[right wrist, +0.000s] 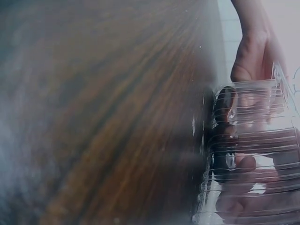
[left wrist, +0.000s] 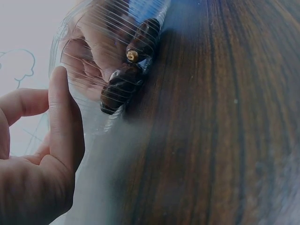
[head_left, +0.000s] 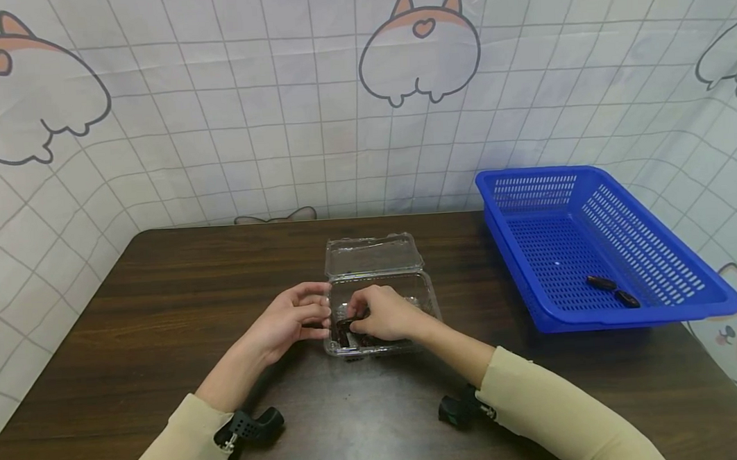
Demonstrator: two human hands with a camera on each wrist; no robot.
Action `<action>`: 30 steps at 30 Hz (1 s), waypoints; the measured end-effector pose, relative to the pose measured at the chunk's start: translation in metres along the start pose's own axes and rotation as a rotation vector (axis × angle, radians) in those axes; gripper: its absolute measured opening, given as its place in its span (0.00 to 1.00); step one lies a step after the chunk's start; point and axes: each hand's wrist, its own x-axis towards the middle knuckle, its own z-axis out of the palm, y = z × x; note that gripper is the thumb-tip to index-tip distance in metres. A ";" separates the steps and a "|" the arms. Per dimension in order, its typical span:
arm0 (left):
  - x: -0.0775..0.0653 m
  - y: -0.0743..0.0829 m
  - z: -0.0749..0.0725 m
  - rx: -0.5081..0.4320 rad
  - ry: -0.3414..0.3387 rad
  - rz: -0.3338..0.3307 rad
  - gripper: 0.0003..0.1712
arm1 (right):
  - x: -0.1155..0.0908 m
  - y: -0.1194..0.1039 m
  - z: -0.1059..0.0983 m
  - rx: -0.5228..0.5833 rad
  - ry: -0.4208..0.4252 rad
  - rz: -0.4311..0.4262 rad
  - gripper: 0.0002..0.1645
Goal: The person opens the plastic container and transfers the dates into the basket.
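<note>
A clear plastic clamshell box (head_left: 384,349) stands on the table with its lid (head_left: 372,255) tipped back. Several dark brown dates (left wrist: 121,89) lie in it, seen through the ribbed wall in the left wrist view. My right hand (head_left: 387,314) reaches down inside the box, thumb and fingertips pinching a date (head_left: 343,324) near the left wall. Seen through the plastic in the right wrist view, the fingertips are partly blurred. My left hand (head_left: 286,321) steadies the box from the left, its relaxed fingers touching the outer wall.
A blue slotted basket (head_left: 514,264) sits at the right of the table, with two dates (head_left: 601,283) on its floor. Behind the dark wooden table (head_left: 220,265) hangs a white gridded cloth with cartoon animals. Each wrist carries a small black camera.
</note>
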 end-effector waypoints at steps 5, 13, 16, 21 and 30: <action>0.000 0.000 0.000 0.003 0.011 -0.004 0.30 | 0.000 0.001 0.000 0.004 0.006 -0.029 0.03; 0.000 0.000 0.000 0.004 0.011 -0.012 0.30 | -0.003 0.000 -0.002 0.055 0.026 0.011 0.03; 0.000 0.000 0.000 0.008 0.011 -0.012 0.30 | -0.004 0.000 -0.004 0.067 0.044 0.004 0.03; 0.000 0.001 0.000 0.010 0.009 -0.013 0.31 | -0.008 0.001 -0.009 0.084 0.056 -0.005 0.03; 0.002 0.000 0.000 0.014 0.016 -0.009 0.30 | -0.019 0.004 -0.026 0.097 0.093 -0.028 0.03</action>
